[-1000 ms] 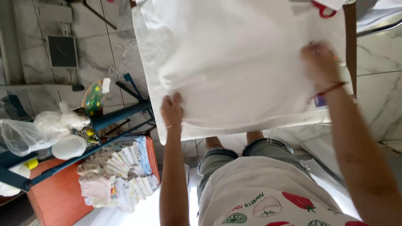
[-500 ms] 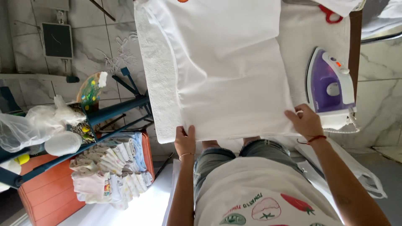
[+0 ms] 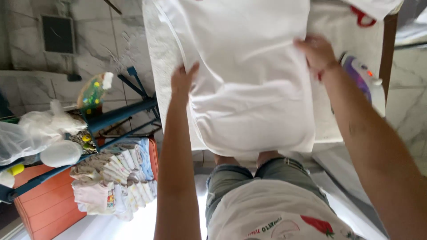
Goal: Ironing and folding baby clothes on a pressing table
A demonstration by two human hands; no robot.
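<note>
Lying flat across the ironing board [image 3: 164,58], the white cloth [image 3: 249,75] covers most of the padded top, and its near edge hangs a little over the end of the board closest to the person. The left hand [image 3: 182,82] rests on the cloth's left edge, fingers [image 3: 192,71] spread and pressed flat on the fabric rather than pinching it. The right hand [image 3: 316,51] lies on the cloth's right edge farther up the board, palm down and fingers stretched loosely open; a red band circles that wrist. Just beside the right forearm, a purple and white steam iron [image 3: 367,82] stands on the board, partly hidden by the arm. A red-trimmed item [image 3: 362,18] sits at the far corner of the board, probably scissors, though too little of it shows to be sure. To the left, well apart from the board, a stack of folded small garments [image 3: 118,175] rests on an orange cabinet [image 3: 49,204], next to a blue metal rack [image 3: 115,118] holding clear plastic bags [image 3: 31,131].
</note>
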